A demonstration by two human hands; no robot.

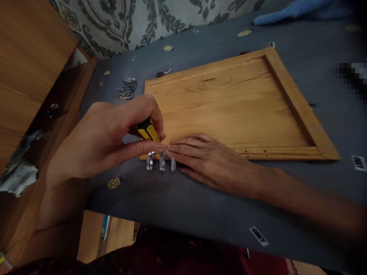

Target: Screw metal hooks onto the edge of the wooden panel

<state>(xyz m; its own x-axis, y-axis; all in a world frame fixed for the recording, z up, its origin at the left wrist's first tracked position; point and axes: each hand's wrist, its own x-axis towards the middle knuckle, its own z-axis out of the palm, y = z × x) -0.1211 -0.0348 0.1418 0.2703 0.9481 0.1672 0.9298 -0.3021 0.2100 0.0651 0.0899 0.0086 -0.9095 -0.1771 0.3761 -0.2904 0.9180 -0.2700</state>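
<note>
My left hand (109,141) is closed around the yellow-and-black handle of a screwdriver (148,131), held upright over the near left corner of a wooden framed panel (229,103). Beneath it a metal hinge (161,162) with three shiny loops hangs off the panel's near edge. My right hand (209,158) lies flat beside it, fingers stretched out and pressed on the panel's edge, fingertips touching the hinge. The screwdriver's tip is hidden by my fingers.
The panel lies on a dark grey cloth-covered table (183,206) dotted with yellow patches. A heap of metal hinges (127,88) sits past the panel's far left corner. Wooden furniture (31,68) stands on the left, a blue cloth (298,11) at the far right.
</note>
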